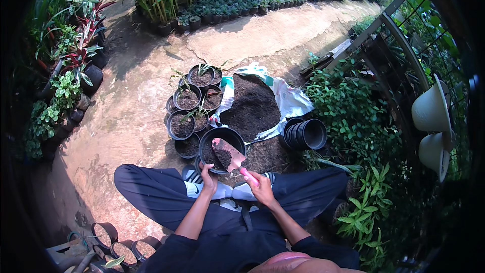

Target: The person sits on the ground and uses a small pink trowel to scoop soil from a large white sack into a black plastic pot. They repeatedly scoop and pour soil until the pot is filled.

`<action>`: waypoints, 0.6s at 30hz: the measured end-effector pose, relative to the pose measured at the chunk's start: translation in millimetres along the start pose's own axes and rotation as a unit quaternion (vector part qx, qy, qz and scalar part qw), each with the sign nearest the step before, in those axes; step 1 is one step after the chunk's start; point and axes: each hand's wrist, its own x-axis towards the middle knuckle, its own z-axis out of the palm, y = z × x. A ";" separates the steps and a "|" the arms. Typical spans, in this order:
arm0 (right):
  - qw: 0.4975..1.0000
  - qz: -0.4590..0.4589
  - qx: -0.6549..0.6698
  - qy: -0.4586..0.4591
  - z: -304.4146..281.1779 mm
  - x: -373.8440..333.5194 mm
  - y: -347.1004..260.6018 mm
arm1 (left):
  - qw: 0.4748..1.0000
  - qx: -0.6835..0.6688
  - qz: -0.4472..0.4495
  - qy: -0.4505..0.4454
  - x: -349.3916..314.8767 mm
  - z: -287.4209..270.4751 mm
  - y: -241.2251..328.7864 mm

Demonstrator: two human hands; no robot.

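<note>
My left hand (208,178) grips the near side of a black plastic pot (237,140), its fingers curled at the rim. In my right hand (260,189) is the handle of a pink trowel (235,160). The trowel's blade is tilted over the pot's mouth, with dark soil on it. Some soil shows inside the pot; the blade covers part of it. Just beyond the pot, an opened white sack (294,102) holds a heap of dark soil (252,103). To the left stands a cluster of black pots (182,125) filled with soil, several with small plants.
Stacked empty black pots (306,134) lie on their side right of the sack. Leafy bushes (348,106) crowd the right, where two pale hats (432,111) hang. More soil-filled pots (124,253) stand at lower left. Potted plants (76,71) line the path's left edge.
</note>
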 end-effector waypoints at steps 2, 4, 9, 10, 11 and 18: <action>1.000 0.001 -0.005 0.004 -2.2 -0.8 0.9 | 1.000 -0.002 -0.013 -0.007 0.3 1.7 -0.6; 1.000 0.024 -0.004 0.000 -7.8 0.7 -3.3 | 1.000 0.002 -0.022 -0.008 1.8 3.0 -1.0; 0.997 -0.045 -0.049 0.039 -10.9 1.0 1.8 | 0.999 0.040 -0.016 -0.022 -5.4 18.1 1.5; 0.995 -0.058 -0.064 0.051 -12.2 1.5 0.3 | 0.999 0.045 -0.016 -0.024 -5.8 19.3 1.8; 0.994 -0.069 -0.069 0.047 -13.6 1.2 -3.1 | 0.998 0.050 -0.015 -0.025 -6.1 18.8 1.7; 0.990 -0.067 -0.020 0.125 -21.1 8.7 -5.1 | 0.998 0.067 -0.005 -0.013 -5.5 11.2 -0.4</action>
